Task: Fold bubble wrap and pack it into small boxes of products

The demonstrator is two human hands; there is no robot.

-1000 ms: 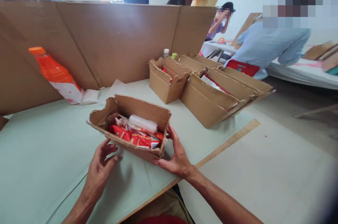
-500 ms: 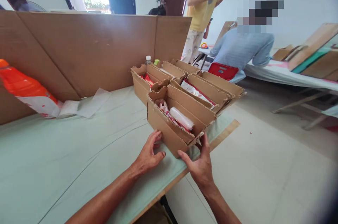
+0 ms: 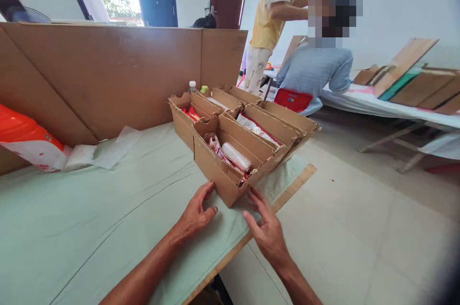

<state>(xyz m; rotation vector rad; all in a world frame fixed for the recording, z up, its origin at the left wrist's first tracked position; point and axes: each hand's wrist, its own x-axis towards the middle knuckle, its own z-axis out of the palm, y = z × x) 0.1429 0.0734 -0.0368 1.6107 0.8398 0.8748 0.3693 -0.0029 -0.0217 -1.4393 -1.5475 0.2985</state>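
Observation:
A cardboard box (image 3: 212, 175) stands nearest me on the cloth-covered table, one corner toward me. Inside lie a white plastic roll (image 3: 236, 157) and some red-and-white packets (image 3: 214, 144). My left hand (image 3: 196, 211) is by the box's left side, fingertips at or against the cardboard, thumb apart from the fingers. At the right side, my right hand (image 3: 265, 226) has its fingers spread, the tips close to the lower wall; whether they touch it I cannot tell. Neither hand grips the box. More open cardboard boxes (image 3: 181, 125) with packets stand right behind it.
A tall cardboard panel (image 3: 118, 75) stands along the table's far side. An orange-and-white package (image 3: 32, 137) and a white sheet (image 3: 118, 146) lie at left. The table's wooden edge (image 3: 294, 187) runs on the right. Behind are a seated person (image 3: 316, 67) and a standing person (image 3: 273, 12).
My right hand has let go of the near box's right corner and moved lower, fingers apart. The left hand stays by the box. The view has shifted slightly; the standing person leans toward the seated one.

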